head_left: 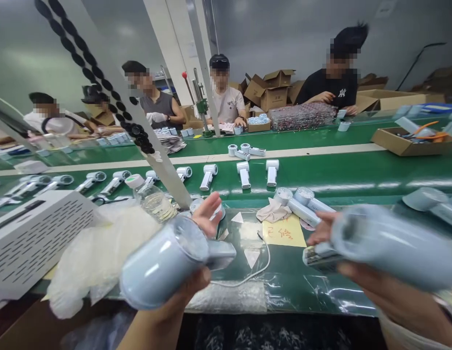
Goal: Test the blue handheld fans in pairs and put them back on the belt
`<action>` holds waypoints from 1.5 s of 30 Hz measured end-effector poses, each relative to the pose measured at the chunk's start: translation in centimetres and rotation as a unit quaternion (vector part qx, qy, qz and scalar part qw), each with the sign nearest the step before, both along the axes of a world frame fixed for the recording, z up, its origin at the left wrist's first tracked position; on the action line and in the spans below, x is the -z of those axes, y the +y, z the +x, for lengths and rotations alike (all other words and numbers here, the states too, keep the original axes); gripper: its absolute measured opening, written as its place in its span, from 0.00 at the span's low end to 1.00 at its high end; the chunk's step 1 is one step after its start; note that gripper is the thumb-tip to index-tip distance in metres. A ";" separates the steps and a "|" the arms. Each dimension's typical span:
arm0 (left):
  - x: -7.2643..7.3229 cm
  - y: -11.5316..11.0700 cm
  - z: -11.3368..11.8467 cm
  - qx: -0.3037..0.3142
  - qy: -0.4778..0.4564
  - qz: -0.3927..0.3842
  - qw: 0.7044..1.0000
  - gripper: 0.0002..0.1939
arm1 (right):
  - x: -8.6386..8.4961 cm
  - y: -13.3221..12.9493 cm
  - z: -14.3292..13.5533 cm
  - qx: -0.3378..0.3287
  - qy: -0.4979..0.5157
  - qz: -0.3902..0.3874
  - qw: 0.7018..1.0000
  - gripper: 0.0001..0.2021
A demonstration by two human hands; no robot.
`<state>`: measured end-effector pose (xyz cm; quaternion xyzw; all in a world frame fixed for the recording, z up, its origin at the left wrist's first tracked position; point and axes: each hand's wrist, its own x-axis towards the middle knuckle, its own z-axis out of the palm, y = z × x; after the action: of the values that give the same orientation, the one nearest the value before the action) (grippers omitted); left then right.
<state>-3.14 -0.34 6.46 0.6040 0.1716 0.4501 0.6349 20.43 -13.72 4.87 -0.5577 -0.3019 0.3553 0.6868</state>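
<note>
My left hand (191, 287) holds a pale blue hair-dryer-shaped device (164, 262) around its neck. Its wide barrel points down and left, its short handle to the right, and my fingertips stick up behind it. On the right, my right hand (360, 277) grips a similar pale blue hair-dryer-shaped device (397, 245), blurred by motion. The inner end of its handle looks uncovered, with small parts showing. Both devices are raised above the green bench (284, 287). Between them lie a yellow note (284, 232) with red handwriting and a thin white cable (264, 262).
Similar devices (272, 172) stand in a row along the green conveyor (331, 170). Left are a slotted white box (47, 238), plastic bags (105, 248) and a clear bottle (153, 199). A slanted post (164, 180) rises there. Several co-workers (226, 97) sit opposite. An open carton (411, 143) stands right.
</note>
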 end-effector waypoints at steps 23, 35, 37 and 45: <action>6.8 8.5 0.0 -0.278 0.547 0.379 0.693 0.24 | 5.2 -1.4 21.8 0.263 -0.397 -0.344 0.810 0.31; 7.9 8.0 -0.6 -0.265 0.644 0.397 0.598 0.29 | 2.7 9.4 18.7 0.196 -0.526 -0.397 0.726 0.16; 8.0 7.9 -0.6 -0.267 0.642 0.399 0.598 0.27 | 2.5 15.0 16.1 0.087 -0.548 -0.402 0.729 0.17; 8.6 7.5 -1.8 -0.300 0.513 0.324 0.736 0.13 | -0.9 25.0 8.5 -0.115 -0.573 -0.366 0.724 0.15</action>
<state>-4.90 7.19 -2.19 0.8300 0.4873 0.2669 0.0485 28.95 11.23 5.79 -0.8243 -0.5459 0.1272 0.0793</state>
